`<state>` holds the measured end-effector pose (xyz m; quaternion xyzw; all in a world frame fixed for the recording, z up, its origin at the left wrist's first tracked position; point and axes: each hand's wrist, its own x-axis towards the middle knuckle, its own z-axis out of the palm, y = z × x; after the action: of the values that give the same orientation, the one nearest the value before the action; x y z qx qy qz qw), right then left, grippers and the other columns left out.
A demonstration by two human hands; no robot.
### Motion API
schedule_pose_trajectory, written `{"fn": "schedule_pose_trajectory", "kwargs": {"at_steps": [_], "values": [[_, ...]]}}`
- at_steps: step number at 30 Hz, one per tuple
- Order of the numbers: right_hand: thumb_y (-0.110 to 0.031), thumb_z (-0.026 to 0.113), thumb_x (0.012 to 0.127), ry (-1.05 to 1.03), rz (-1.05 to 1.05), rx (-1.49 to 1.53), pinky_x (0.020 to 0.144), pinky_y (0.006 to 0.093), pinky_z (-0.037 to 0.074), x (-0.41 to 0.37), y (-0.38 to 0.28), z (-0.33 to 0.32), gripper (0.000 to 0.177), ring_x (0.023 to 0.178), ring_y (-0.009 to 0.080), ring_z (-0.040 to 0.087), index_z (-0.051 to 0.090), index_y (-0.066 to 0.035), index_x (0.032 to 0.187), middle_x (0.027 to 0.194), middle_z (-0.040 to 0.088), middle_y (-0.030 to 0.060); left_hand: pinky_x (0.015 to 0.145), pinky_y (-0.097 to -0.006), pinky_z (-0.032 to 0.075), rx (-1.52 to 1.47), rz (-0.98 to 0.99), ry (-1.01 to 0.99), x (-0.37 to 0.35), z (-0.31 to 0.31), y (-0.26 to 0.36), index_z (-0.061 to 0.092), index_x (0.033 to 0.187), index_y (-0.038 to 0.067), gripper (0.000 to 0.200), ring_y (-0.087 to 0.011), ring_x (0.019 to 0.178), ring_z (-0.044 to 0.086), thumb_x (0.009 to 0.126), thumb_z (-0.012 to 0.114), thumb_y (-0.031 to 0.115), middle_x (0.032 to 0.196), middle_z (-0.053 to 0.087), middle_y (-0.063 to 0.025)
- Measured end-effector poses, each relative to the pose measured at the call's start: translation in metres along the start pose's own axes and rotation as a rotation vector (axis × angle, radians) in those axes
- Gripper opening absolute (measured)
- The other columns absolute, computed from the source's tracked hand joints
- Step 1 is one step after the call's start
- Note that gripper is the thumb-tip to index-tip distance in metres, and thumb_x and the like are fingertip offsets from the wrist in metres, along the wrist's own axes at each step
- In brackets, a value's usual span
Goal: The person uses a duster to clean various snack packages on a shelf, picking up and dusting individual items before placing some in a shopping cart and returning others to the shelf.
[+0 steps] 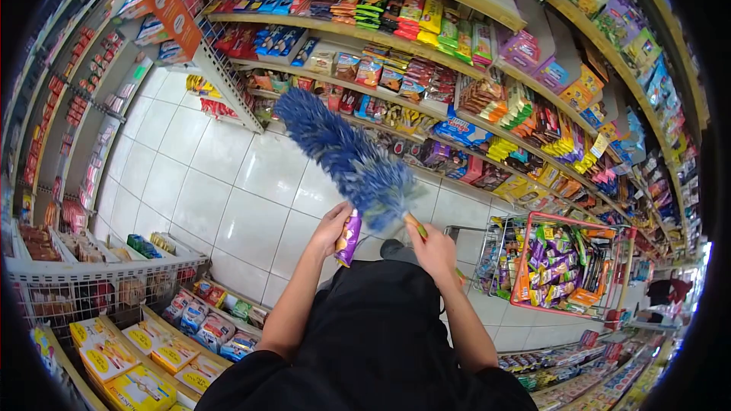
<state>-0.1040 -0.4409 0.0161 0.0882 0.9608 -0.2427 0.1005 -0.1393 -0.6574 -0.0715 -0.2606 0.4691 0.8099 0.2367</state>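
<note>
My left hand [330, 230] is closed around a purple snack packet [349, 238], which hangs upright in front of my body. In my right hand [433, 247] is the handle [415, 223] of a blue feather duster [327, 137]. The duster slants up and to the left, its fluffy head reaching toward the lower shelves. Its pale lower fibres are smeared by motion and come close beside the top of the packet.
Shelves of packaged sweets [381, 68] curve across the front and right. A shopping cart [525, 259] full of colourful packets stands at my right. White racks [99, 266] and yellow boxes [141, 388] are at my left, over a white tiled floor [221, 160].
</note>
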Motion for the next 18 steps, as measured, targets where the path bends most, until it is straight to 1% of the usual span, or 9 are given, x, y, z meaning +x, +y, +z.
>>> {"fn": "schedule_pose_trajectory", "kwargs": {"at_steps": [3,4,7,9,13,15,16,17,18], "values": [[-0.049,0.05,0.085,0.033,0.048,0.01,0.059,0.0486,0.045,-0.017,0.03,-0.019,0.045,0.064,0.0403,0.059,0.06,-0.006,0.077,0.064,0.06,0.0205,0.054,-0.0245,0.048,0.174,-0.112,-0.034,0.026,0.007,-0.006,0.052,0.114,-0.002,0.037,-0.0087,0.065,0.058,0.089,0.056,0.025,0.081,0.06,-0.0028],[-0.049,0.05,0.084,0.065,0.069,0.012,0.059,0.0486,0.045,-0.02,0.046,-0.018,0.045,0.064,0.0402,0.059,0.06,-0.006,0.075,0.063,0.059,0.0204,0.05,-0.023,0.044,0.301,-0.111,-0.022,0.018,0.029,0.004,0.054,0.093,0.005,0.02,-0.0072,0.056,0.051,0.09,0.054,0.024,0.07,0.054,0.0012],[-0.049,0.053,0.083,0.192,0.193,0.012,0.056,0.0483,0.045,-0.036,0.075,-0.026,0.045,0.061,0.0401,0.058,0.06,-0.006,0.072,0.061,0.058,0.0204,0.056,-0.0247,0.048,0.275,-0.116,-0.209,0.029,0.066,0.008,0.056,0.104,0.0,0.029,-0.0084,0.066,0.057,0.089,0.057,0.025,0.08,0.059,-0.0029],[-0.046,0.054,0.083,0.357,0.237,0.021,0.053,0.0471,0.044,-0.037,0.093,-0.034,0.043,0.059,0.0397,0.058,0.059,-0.005,0.072,0.059,0.057,0.0198,0.06,-0.0261,0.048,0.09,-0.134,-0.243,0.051,0.095,0.0,0.057,0.098,0.005,0.026,-0.0098,0.065,0.056,0.092,0.051,0.03,0.078,0.059,-0.0024],[-0.041,0.058,0.083,0.439,0.333,0.308,0.049,0.0438,0.042,-0.057,0.133,-0.063,0.039,0.056,0.0383,0.058,0.056,-0.004,0.07,0.056,0.056,0.0183,0.072,-0.0336,0.049,-0.329,-0.348,-0.201,0.1,0.168,-0.028,0.056,0.098,0.009,0.032,-0.0168,0.071,0.058,0.096,0.04,0.036,0.079,0.059,-0.0037],[-0.038,0.059,0.083,0.514,0.346,0.398,0.047,0.042,0.042,-0.065,0.156,-0.071,0.037,0.054,0.0376,0.058,0.055,-0.004,0.069,0.054,0.055,0.0177,0.08,-0.0379,0.049,-0.304,-0.418,-0.315,0.161,0.189,-0.063,0.054,0.102,0.009,0.034,-0.0207,0.078,0.059,0.097,0.036,0.037,0.085,0.061,-0.0051],[-0.039,0.06,0.082,0.557,0.327,0.415,0.047,0.0425,0.042,-0.068,0.172,-0.066,0.037,0.053,0.0367,0.057,0.055,-0.005,0.068,0.054,0.054,0.0176,0.092,-0.0425,0.044,-0.367,-0.47,-0.517,0.154,0.22,-0.064,0.053,0.116,0.005,0.037,-0.0273,0.1,0.057,0.094,0.043,0.032,0.109,0.06,-0.0125],[-0.039,0.061,0.082,0.599,0.333,0.366,0.047,0.0424,0.042,-0.071,0.185,-0.065,0.037,0.052,0.0363,0.057,0.055,-0.006,0.068,0.053,0.054,0.0173,0.091,-0.0422,0.045,-0.322,-0.478,-0.753,0.149,0.254,-0.066,0.057,0.107,0.008,0.033,-0.0248,0.096,0.059,0.096,0.038,0.033,0.103,0.063,-0.0091],[-0.04,0.061,0.081,0.633,0.344,0.314,0.046,0.0424,0.042,-0.074,0.198,-0.064,0.036,0.051,0.0358,0.057,0.056,-0.006,0.069,0.053,0.054,0.0169,0.092,-0.0425,0.045,-0.254,-0.381,-0.803,0.133,0.29,-0.069,0.056,0.109,0.008,0.034,-0.0251,0.097,0.059,0.095,0.038,0.032,0.105,0.062,-0.0091]]}}
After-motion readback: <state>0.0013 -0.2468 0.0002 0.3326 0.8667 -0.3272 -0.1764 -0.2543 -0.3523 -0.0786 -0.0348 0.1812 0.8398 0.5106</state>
